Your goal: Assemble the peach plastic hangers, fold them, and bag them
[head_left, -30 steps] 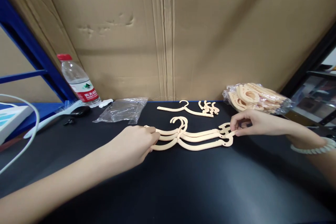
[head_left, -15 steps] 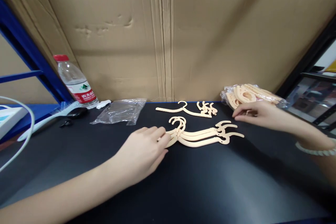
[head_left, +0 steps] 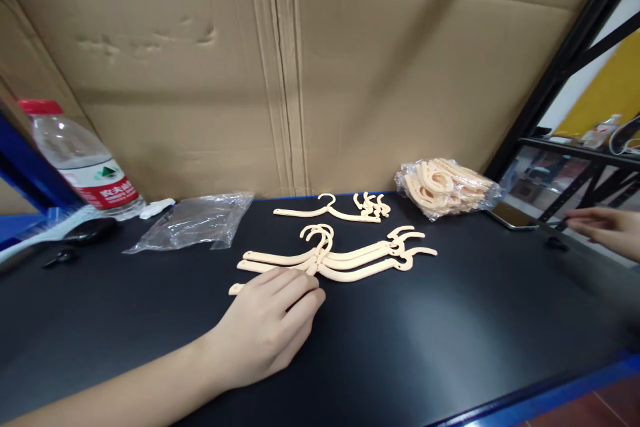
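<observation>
Three cream plastic folding clothes hangers lie overlapped on the black table, hooks together at the middle. Curved end pieces are attached at their right ends. My left hand (head_left: 277,320) has its fingers curled over the left arm of the nearest hanger (head_left: 357,275), covering much of it; the fingertips are partly hidden. At the right edge my right hand (head_left: 607,230) is partly out of view. Its fingers are pressed together at a small dark thing too unclear to name, beside a phone (head_left: 515,217) lying flat.
Behind the hangers lie another hanger piece (head_left: 327,210) and several small curved pieces (head_left: 371,205). A clear bag of hanger parts (head_left: 445,187) stands back right. An empty plastic bag (head_left: 193,221) and a water bottle (head_left: 90,163) are left. Cardboard (head_left: 375,80) lines the back.
My right hand has moved right, away from the hangers' end pieces, to beside the phone. The view has turned right. My left hand has slid nearer on the hangers, uncovering their left ends.
</observation>
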The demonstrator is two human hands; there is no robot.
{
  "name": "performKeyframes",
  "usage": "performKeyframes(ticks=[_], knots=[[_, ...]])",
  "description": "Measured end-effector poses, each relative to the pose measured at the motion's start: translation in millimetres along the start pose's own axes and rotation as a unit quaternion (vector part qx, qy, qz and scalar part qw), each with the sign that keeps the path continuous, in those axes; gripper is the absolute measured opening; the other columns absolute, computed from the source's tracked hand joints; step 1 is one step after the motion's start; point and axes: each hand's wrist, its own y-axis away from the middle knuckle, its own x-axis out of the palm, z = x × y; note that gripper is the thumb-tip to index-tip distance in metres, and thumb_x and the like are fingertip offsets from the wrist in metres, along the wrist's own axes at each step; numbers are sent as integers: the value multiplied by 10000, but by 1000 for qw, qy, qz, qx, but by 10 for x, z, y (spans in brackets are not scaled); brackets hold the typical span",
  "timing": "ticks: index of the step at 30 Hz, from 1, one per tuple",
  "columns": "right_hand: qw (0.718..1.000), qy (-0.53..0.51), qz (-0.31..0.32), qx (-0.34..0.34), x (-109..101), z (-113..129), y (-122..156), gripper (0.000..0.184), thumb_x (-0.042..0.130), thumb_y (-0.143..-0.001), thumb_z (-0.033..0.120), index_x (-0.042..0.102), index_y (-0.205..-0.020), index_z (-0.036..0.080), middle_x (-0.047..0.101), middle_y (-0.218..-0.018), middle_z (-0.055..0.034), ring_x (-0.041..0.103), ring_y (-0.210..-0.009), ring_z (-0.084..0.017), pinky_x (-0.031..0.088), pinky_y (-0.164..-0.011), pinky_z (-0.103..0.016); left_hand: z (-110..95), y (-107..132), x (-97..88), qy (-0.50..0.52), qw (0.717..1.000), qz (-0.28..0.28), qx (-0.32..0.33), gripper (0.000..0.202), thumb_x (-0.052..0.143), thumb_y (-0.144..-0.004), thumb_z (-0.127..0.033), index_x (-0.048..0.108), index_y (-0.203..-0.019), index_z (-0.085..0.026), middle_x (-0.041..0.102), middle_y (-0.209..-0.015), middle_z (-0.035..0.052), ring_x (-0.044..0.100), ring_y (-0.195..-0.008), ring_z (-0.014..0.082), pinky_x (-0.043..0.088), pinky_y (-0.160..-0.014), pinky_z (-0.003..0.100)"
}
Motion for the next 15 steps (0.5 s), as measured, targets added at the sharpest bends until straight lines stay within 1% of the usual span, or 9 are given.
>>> performKeyframes(ticks=[1, 3, 6, 8, 10, 15], knots=[[999, -30, 28, 24, 34, -43, 11, 204, 643, -784, 241, 739, -955, 186, 746, -855, -112, 695, -806, -262, 490, -698, -317, 0, -1, 2, 0, 1000, -2, 0, 172, 514, -846, -46, 593, -980, -121, 660, -923, 71, 604, -837, 200, 504, -770, 336], [994, -88, 53, 27, 106, -114, 16, 194, 609, -767, 186, 751, -892, 226, 748, -893, -99, 696, -843, -251, 490, -747, -308, -2, -2, 2, 2, 1000, -3, 1, 174, 522, -842, -44, 591, -984, -115, 659, -928, 74, 605, -845, 201, 507, -772, 336], [984, -149, 100, -14, 219, -223, -44, 299, 585, -688, 97, 766, -866, 255, 743, -957, -89, 696, -858, -222, 486, -795, -276, -5, 0, -2, 4, 1000, 1, -1, 186, 524, -838, -40, 589, -998, -110, 658, -940, 79, 605, -857, 203, 509, -780, 339], [979, -152, 126, -52, 292, -309, -118, 339, 599, -649, 91, 776, -879, 266, 740, -968, -89, 695, -853, -217, 489, -788, -270, -7, 2, -4, 3, 1000, 3, -1, 192, 524, -838, -44, 587, -1008, -109, 659, -946, 82, 605, -860, 206, 511, -772, 341], [976, -138, 142, -88, 362, -416, -208, 345, 617, -641, 112, 781, -894, 279, 741, -951, -89, 695, -836, -219, 495, -754, -273, -8, 6, -2, 2, 1000, 4, -3, 188, 523, -841, -50, 586, -1007, -111, 658, -948, 82, 604, -854, 206, 511, -767, 342], [976, -82, 131, -155, 562, -780, -465, 289, 689, -657, 185, 784, -890, 326, 747, -863, -88, 697, -749, -228, 496, -671, -293, -9, 14, 2, 12, 1000, 12, -10, 173, 519, -841, -58, 586, -989, -120, 655, -930, 77, 605, -828, 202, 511, -734, 337]])
